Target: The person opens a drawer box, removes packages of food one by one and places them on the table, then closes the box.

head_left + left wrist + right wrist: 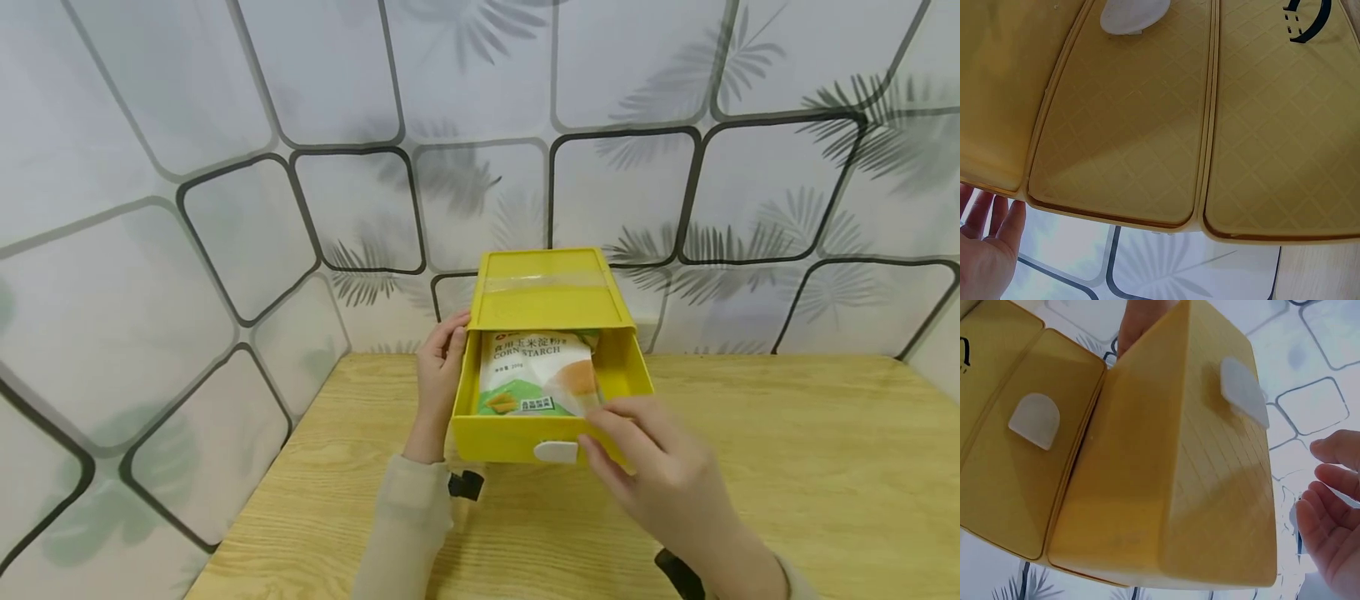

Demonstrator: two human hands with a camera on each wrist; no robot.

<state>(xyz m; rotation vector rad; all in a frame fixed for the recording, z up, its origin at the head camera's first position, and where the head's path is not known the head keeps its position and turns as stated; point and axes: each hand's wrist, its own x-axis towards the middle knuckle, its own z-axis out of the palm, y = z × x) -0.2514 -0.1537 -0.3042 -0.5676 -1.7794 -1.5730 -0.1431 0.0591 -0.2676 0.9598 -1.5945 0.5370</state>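
Observation:
A yellow plastic drawer cabinet [551,304] stands on the table with its top drawer [491,437] pulled out. In that drawer lies a white and green bag of corn starch [528,375]. The drawer front carries a white tab handle [1244,394]. My left hand [442,358] rests against the cabinet's left side; its fingertips touch the cabinet edge in the left wrist view. Close to the drawer's front right corner is my right hand [667,458], holding nothing. The right wrist view shows its fingers [1322,519] loosely bent, with a gap to the drawer.
Below the top drawer is another drawer front with a white tab handle [1035,422]; a lower one bears a black curved piece [1313,25]. Clear tape [547,282] crosses the cabinet's top. The wooden table [787,467] meets a leaf-patterned wall covering [480,200] behind.

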